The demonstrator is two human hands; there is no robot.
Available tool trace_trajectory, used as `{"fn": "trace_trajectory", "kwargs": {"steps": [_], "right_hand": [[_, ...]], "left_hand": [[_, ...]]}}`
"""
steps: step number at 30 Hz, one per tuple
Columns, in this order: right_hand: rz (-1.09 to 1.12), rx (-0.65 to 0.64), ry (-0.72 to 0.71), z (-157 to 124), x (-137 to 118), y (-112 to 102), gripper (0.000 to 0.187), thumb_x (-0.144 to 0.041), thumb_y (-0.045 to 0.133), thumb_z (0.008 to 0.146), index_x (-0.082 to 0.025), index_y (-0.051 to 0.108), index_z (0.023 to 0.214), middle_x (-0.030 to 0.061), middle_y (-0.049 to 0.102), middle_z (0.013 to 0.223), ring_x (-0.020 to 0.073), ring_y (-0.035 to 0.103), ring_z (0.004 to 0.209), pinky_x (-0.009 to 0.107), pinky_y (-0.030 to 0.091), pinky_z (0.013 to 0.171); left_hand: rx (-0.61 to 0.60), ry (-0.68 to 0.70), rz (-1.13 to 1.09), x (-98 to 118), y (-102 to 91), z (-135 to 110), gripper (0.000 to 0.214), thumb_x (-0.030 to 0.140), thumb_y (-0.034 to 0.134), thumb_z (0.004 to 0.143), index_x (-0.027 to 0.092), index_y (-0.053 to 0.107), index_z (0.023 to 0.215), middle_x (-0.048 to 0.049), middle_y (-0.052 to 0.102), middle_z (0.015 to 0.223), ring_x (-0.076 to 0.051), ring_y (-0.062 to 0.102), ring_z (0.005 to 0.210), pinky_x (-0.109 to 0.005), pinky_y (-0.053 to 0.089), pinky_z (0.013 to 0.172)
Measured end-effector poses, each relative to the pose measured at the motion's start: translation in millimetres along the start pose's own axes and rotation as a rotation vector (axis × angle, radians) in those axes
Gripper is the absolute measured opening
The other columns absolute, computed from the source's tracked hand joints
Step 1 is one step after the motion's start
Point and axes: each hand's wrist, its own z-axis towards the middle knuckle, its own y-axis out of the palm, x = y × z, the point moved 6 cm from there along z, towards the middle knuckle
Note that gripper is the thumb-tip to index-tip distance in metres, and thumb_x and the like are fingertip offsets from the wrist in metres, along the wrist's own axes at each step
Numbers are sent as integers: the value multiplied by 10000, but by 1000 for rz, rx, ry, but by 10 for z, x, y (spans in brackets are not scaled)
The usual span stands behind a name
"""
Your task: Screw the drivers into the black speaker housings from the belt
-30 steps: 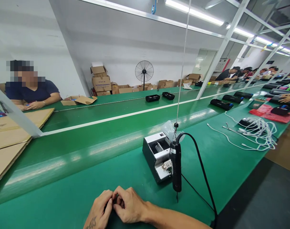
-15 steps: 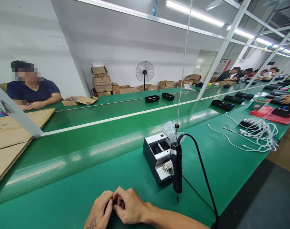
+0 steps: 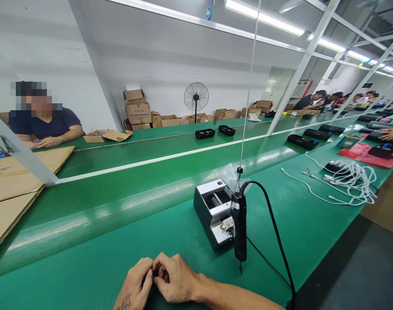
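Observation:
Near the bottom of the view, my left hand (image 3: 136,282) and my right hand (image 3: 175,280) rest together above the green table (image 3: 86,275). Fingers on both are curled inward, with the fingertips meeting; whatever may lie between them is hidden. To the right of my hands hangs a black electric screwdriver (image 3: 239,230), bit pointing down, on a thin line. Just behind it stands a screw feeder (image 3: 214,211) with an open top and a silver front. Neither hand touches the screwdriver or the feeder.
A heap of white cables (image 3: 354,183) lies on the right of the table. Black oblong cases (image 3: 301,141) sit on the green conveyor belt (image 3: 135,193). Cardboard sheets (image 3: 25,176) are at left, where a co-worker (image 3: 46,125) sits. The screwdriver's black cord (image 3: 276,228) loops down beside my right forearm.
The two black cases on the far side have shifted slightly left, and the nearest case on the near belt slightly right. A rail inside the feeder has moved. My hands stay still.

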Motion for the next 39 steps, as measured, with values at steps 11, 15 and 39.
{"fn": "trace_trajectory", "kwargs": {"steps": [11, 15, 39], "right_hand": [[-22, -37, 37, -7, -14, 0, 265, -120, 583, 740, -219, 552, 983, -31, 701, 689, 126, 632, 550, 181, 421, 534], [-43, -54, 47, -1, 0, 14, 266, -122, 591, 755, -219, 545, 998, -33, 706, 691, 132, 650, 566, 187, 430, 545], [-74, -56, 30, 2, 4, 29, 246, -138, 593, 773, -226, 523, 991, -32, 723, 715, 136, 672, 576, 190, 429, 546]], "left_hand": [[-26, -14, -9, -28, 29, -4, 262, 200, 439, 936, 224, 543, 696, 24, 607, 613, -128, 574, 526, -185, 476, 523], [-53, -23, -13, -52, 43, -28, 334, 285, 406, 993, 219, 555, 701, 8, 618, 624, -134, 584, 545, -193, 488, 540], [-24, -25, -17, -18, 22, -11, 437, 398, 370, 1041, 216, 548, 686, 7, 608, 607, -133, 575, 531, -197, 481, 527]]}}
